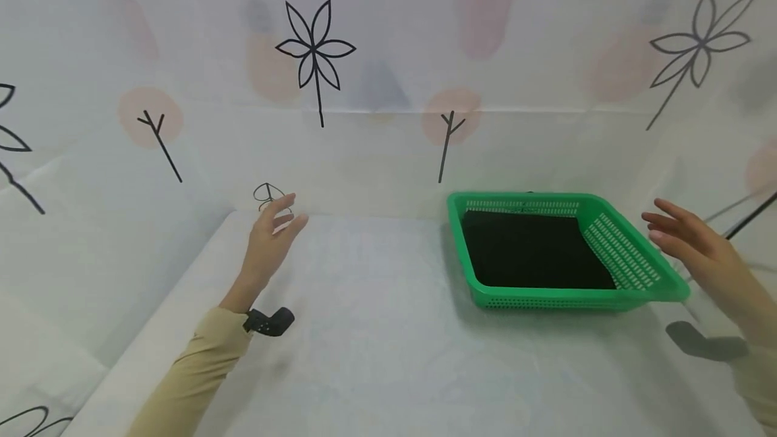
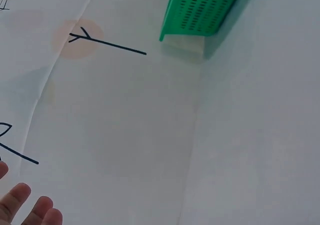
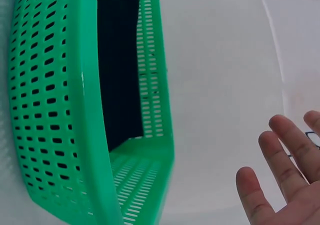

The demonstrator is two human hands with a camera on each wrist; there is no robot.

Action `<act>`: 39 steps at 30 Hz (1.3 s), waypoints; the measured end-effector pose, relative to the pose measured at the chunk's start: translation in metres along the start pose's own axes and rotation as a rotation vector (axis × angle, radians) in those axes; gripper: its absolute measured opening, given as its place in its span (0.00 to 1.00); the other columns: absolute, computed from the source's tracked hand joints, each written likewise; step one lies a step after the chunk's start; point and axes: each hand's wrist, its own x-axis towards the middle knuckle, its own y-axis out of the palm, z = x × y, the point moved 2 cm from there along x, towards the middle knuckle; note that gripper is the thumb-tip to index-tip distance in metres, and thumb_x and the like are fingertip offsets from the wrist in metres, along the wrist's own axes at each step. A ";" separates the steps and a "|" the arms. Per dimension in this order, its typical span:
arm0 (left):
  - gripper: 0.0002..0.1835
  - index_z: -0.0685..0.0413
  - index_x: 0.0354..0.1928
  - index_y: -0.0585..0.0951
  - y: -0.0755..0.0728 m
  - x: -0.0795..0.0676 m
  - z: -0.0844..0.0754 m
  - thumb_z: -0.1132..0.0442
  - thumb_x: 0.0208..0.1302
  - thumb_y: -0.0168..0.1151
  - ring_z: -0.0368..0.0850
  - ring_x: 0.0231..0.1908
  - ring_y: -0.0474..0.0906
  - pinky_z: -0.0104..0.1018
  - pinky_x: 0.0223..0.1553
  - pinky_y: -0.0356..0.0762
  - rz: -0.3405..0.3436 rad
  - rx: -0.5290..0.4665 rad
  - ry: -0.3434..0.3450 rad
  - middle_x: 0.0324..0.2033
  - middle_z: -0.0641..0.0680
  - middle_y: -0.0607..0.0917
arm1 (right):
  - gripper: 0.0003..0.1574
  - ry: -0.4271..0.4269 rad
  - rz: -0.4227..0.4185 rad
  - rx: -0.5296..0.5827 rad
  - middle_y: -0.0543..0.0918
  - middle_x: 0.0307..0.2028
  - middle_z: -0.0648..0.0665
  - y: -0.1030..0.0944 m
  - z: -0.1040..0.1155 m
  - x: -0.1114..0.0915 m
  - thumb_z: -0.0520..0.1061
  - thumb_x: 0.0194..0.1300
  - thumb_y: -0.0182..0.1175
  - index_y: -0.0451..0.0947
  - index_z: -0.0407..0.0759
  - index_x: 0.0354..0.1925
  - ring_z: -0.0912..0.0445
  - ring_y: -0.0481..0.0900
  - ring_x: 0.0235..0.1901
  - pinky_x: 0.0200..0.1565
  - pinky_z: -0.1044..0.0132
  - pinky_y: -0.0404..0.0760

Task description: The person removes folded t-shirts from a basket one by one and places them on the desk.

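Note:
A green plastic basket [image 1: 631, 255] with slotted walls stands at the right of the white table. Inside it lies a flat black cloth-like piece [image 1: 534, 248], whose exact kind I cannot tell. My right hand [image 1: 698, 241] hovers just right of the basket, apart from its rim, fingers loosely extended and holding nothing. The right wrist view shows the spread fingers [image 3: 287, 167] beside the basket [image 3: 90, 105]. Over the table's left part, my left hand [image 1: 270, 241] is raised with relaxed fingers and nothing in it; only its fingertips [image 2: 45, 207] show in the left wrist view.
White sheeting [image 1: 376, 154] printed with flowers and twigs rises behind the table and along both sides. The white tabletop [image 1: 376, 329] stretches between the left arm and the basket. A dark device [image 1: 270, 322] is strapped to the left wrist.

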 end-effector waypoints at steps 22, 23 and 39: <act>0.26 0.56 0.65 0.68 0.078 0.025 -0.032 0.59 0.68 0.60 0.52 0.58 0.72 0.45 0.56 0.72 0.069 -0.397 -0.120 0.60 0.59 0.73 | 0.34 0.115 0.043 0.028 0.71 0.48 0.73 -0.004 -0.002 0.022 0.50 0.75 0.50 0.55 0.53 0.75 0.79 0.69 0.46 0.40 0.84 0.68; 0.26 0.56 0.65 0.69 0.082 0.025 -0.034 0.59 0.68 0.60 0.52 0.58 0.72 0.45 0.56 0.72 0.070 -0.402 -0.124 0.60 0.59 0.73 | 0.34 0.131 0.050 0.032 0.71 0.48 0.73 -0.004 -0.002 0.023 0.52 0.75 0.50 0.55 0.53 0.74 0.78 0.69 0.46 0.40 0.83 0.68; 0.26 0.59 0.64 0.68 0.139 0.029 -0.051 0.63 0.67 0.61 0.57 0.56 0.72 0.52 0.59 0.67 0.231 -0.623 -0.197 0.55 0.63 0.76 | 0.25 0.203 0.124 0.170 0.75 0.46 0.72 -0.002 -0.013 0.037 0.52 0.75 0.50 0.62 0.59 0.67 0.75 0.72 0.47 0.42 0.79 0.72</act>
